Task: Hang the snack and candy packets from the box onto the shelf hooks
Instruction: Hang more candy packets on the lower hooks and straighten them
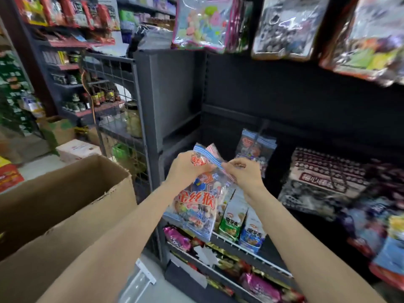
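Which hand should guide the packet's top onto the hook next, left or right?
Right, probably. The right hand pinches the top strip of the held candy packet on the side nearer the hook, where a matching hung packet sits. The left hand grips the packet's other top corner, steadying it.

A clear candy packet (197,197) with blue-and-white striped edges and red characters hangs upright in the air before the dark shelf (251,88), its top edge pinched from both sides. A matching packet (254,150) hangs from a hook at the shelf's back panel. The open cardboard box (65,193) stands lower left.
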`<control>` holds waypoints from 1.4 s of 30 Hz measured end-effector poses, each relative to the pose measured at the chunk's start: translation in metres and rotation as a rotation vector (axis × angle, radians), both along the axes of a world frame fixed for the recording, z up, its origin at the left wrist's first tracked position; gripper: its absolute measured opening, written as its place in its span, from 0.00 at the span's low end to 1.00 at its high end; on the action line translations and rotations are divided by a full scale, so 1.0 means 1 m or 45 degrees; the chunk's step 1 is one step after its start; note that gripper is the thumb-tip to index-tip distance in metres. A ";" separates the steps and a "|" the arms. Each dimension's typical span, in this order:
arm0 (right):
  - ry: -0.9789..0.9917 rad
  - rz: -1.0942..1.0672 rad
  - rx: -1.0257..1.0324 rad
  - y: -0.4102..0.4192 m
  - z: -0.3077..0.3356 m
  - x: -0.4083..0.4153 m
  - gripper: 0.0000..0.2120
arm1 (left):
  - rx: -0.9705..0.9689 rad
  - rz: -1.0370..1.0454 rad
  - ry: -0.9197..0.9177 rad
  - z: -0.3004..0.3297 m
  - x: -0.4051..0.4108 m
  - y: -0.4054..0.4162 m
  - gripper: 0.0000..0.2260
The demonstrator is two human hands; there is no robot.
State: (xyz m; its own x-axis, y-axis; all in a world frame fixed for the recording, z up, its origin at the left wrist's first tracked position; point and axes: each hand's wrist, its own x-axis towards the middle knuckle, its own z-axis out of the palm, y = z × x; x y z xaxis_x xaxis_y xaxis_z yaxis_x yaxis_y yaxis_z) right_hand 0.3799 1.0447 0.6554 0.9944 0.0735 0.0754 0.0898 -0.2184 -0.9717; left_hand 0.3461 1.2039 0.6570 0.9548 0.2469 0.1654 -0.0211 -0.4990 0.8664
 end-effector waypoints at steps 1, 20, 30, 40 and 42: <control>0.022 -0.015 0.005 -0.008 -0.004 0.002 0.05 | -0.039 -0.046 0.046 -0.006 0.003 -0.007 0.19; -0.062 -0.051 -0.085 -0.046 -0.022 0.027 0.02 | -0.307 0.310 -0.048 -0.028 0.021 -0.034 0.27; -0.215 -0.186 -0.301 -0.052 -0.011 0.031 0.03 | 0.571 0.542 -0.160 -0.015 0.012 -0.016 0.24; -0.259 -0.118 -0.303 -0.045 -0.016 0.032 0.02 | 0.711 0.465 -0.170 -0.019 0.023 -0.020 0.20; -0.308 -0.118 -0.367 -0.044 -0.017 0.032 0.03 | 0.739 0.449 -0.187 -0.019 0.025 -0.021 0.20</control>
State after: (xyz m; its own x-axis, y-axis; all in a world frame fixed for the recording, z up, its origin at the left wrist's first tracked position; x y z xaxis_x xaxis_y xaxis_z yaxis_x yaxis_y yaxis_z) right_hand 0.4119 1.0007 0.6384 0.9539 0.0364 0.2979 0.2758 -0.4976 -0.8224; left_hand 0.3715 1.1832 0.6384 0.7914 0.3711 0.4859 0.1312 -0.8793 0.4578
